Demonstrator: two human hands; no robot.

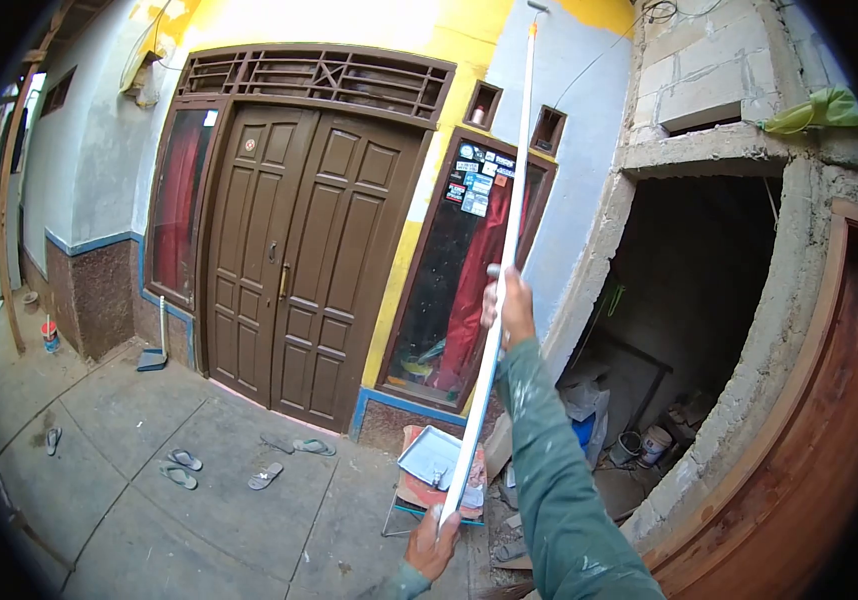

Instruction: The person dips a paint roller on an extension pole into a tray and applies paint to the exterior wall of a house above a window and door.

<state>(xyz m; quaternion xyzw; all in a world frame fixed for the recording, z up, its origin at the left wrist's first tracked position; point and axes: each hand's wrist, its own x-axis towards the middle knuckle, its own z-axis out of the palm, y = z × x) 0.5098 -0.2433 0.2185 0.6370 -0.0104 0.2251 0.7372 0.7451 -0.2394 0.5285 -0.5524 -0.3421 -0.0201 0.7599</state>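
A long white extension pole (pixel 523 150) runs up from the bottom middle and leans slightly right, with a paint roller (pixel 537 9) at its far tip against the upper wall. My left hand (pixel 432 546) is closed around the pole's lower end. Higher up, my right hand (pixel 515 305) grips the same pole with the arm stretched out in a paint-spattered green sleeve. Behind the pole's lower part, a pale paint tray (pixel 427 452) rests on a small reddish stand (pixel 412 494). The wall (pixel 574 110) near the roller is light blue-grey beside yellow patches.
Brown double doors (pixel 284 240) and a window with stickers (pixel 474 180) face me. To the right, a dark doorway (pixel 699 260) holds buckets (pixel 654 443) and clutter. Several sandals (pixel 265 476) lie on the concrete floor; a dustpan (pixel 152 359) stands by the wall.
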